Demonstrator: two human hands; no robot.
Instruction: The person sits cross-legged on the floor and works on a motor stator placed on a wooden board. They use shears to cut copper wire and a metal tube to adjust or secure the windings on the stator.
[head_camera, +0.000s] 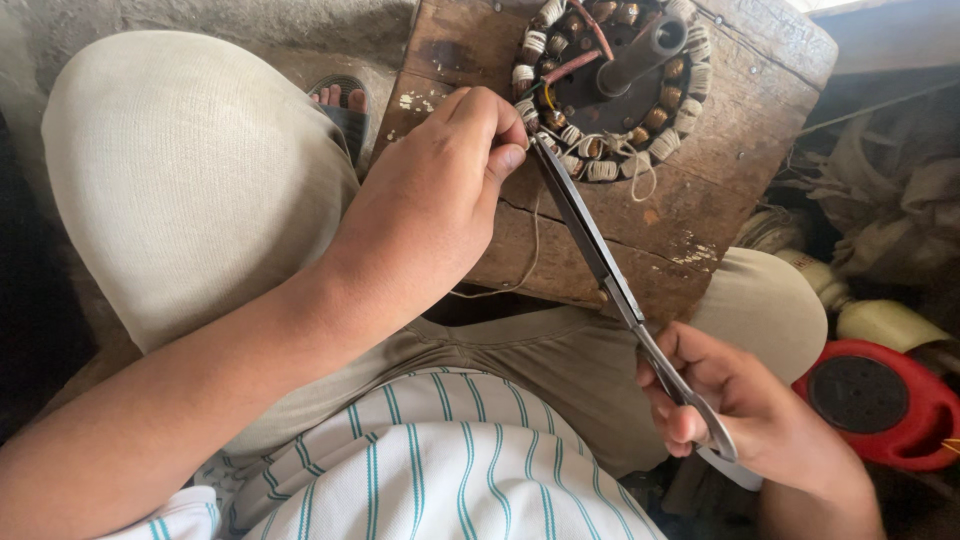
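Pinching a thread (528, 128) perhaps, left hand (425, 205) meets right hand's (745, 415) scissors (610, 275).

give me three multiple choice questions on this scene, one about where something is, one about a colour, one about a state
1. Where does the round wound motor coil sit?
A. on the wooden block
B. on the person's lap
C. on the red item

2. What colour are the stripes on the person's white shirt?
A. orange
B. teal green
C. black

3. How are the long scissors held?
A. lying loose on the block
B. handles in the right hand, tips at the coil's edge
C. gripped by both hands

Answers:
1 A, the coil rests on the worn wooden block.
2 B, thin teal lines run down the shirt.
3 B, the right hand grips the handles while the left hand pinches at the coil beside the tips.
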